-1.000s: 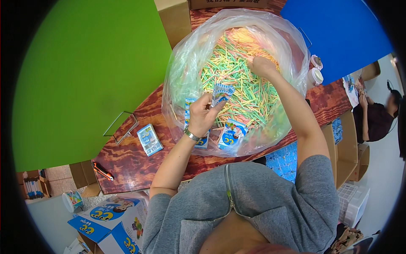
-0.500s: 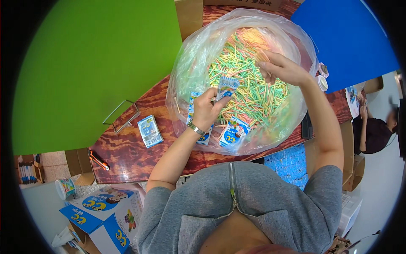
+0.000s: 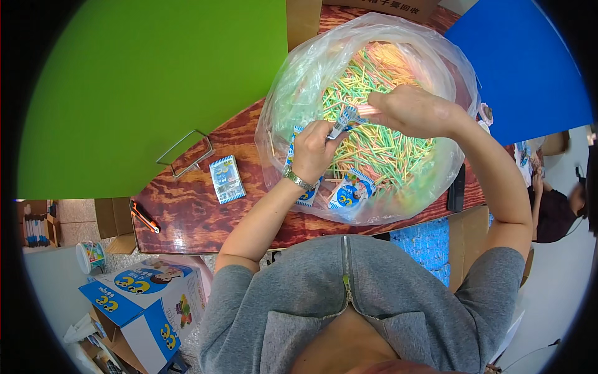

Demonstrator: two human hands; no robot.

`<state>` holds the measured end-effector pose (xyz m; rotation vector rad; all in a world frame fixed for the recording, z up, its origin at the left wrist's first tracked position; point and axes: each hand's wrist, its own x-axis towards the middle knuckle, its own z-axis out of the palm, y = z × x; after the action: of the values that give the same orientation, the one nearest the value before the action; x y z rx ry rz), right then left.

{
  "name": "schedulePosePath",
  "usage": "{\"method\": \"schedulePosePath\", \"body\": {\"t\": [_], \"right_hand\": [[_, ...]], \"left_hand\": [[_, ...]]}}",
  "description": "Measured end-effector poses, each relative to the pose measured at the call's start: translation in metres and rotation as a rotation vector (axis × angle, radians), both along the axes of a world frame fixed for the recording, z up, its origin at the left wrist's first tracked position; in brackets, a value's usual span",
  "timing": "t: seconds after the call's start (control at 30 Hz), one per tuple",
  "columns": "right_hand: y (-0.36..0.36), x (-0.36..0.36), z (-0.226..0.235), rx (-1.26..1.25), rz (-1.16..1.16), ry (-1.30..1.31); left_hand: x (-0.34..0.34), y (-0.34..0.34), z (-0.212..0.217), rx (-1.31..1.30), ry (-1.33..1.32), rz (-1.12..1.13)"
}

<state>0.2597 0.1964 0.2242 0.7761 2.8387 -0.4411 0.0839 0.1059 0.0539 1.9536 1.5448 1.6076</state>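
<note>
Taking the clear plastic bag [image 3: 283, 93] as a clock face, with twelve away from the person, the left hand [image 3: 314, 149] is at eight, closed on a small blue-and-white packet [image 3: 344, 122]. The right hand [image 3: 411, 111], at three, pinches a few pinkish sticks [image 3: 369, 110], their ends at the packet's upper end (whether inside, I cannot tell). Multicoloured sticks [image 3: 389, 149] fill the bag; a printed sachet [image 3: 352, 188] lies at six. Beyond eight, a flat pack [image 3: 227, 179] rests on the worktop [image 3: 187, 227].
</note>
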Motion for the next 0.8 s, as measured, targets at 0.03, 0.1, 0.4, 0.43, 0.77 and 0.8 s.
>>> {"method": "schedulePosePath", "body": {"t": [0.03, 0.1, 0.4, 0.43, 0.77, 0.8], "right_hand": [[0.000, -0.003, 0.002, 0.000, 0.046, -0.072], [0.005, -0.008, 0.003, 0.001, 0.092, -0.144], [-0.010, -0.026, 0.008, 0.008, 0.141, -0.037], [-0.015, -0.023, 0.008, 0.106, 0.135, 0.093], [-0.052, 0.001, -0.083, -0.218, -0.066, 0.445], [-0.055, 0.012, -0.103, -0.244, -0.098, 0.441]], "left_hand": [[-0.001, 0.000, 0.000, 0.002, 0.017, -0.002], [-0.004, 0.001, -0.001, 0.016, 0.058, -0.014], [-0.008, -0.011, 0.004, 0.029, 0.040, -0.053], [-0.009, -0.013, 0.004, -0.039, -0.021, -0.069], [-0.044, -0.054, -0.003, -0.528, -0.214, -0.425], [-0.055, -0.063, -0.009, -0.545, -0.217, -0.432]]}}
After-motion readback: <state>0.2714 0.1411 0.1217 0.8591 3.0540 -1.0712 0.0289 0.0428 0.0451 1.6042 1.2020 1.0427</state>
